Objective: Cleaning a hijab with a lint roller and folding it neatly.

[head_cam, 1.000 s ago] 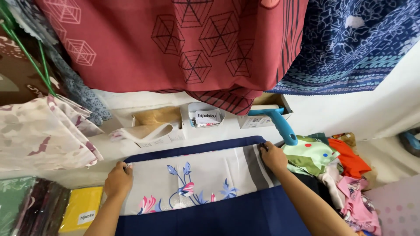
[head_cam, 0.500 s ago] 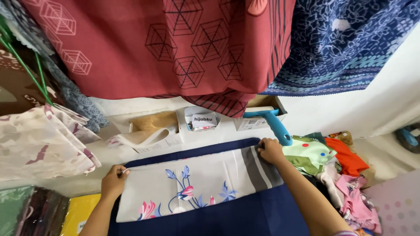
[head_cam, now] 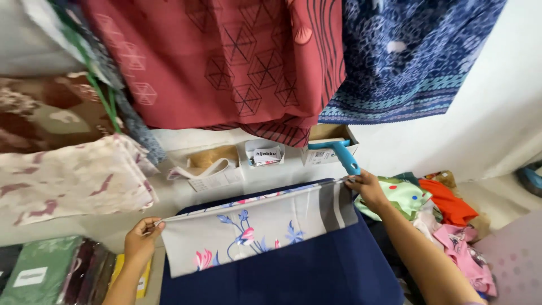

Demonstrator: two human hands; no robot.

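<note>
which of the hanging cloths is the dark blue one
The blue cloth hanging at upper right, with pale flower and band patterns. The red cloth beside it, to its left, carries dark hexagon web shapes.

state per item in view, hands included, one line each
Left hand: pinching the scarf's left corner.
Right hand: pinching its right corner.
Grey floral scarf: folded, top edge lifted, hanging over the navy cloth.
Navy cloth: spread flat.
Blue-handled roller: lying in an open box.
Red cloth: hanging.
Clothes pile: heaped, unfolded.
Green packet: wrapped, lying flat.
</note>
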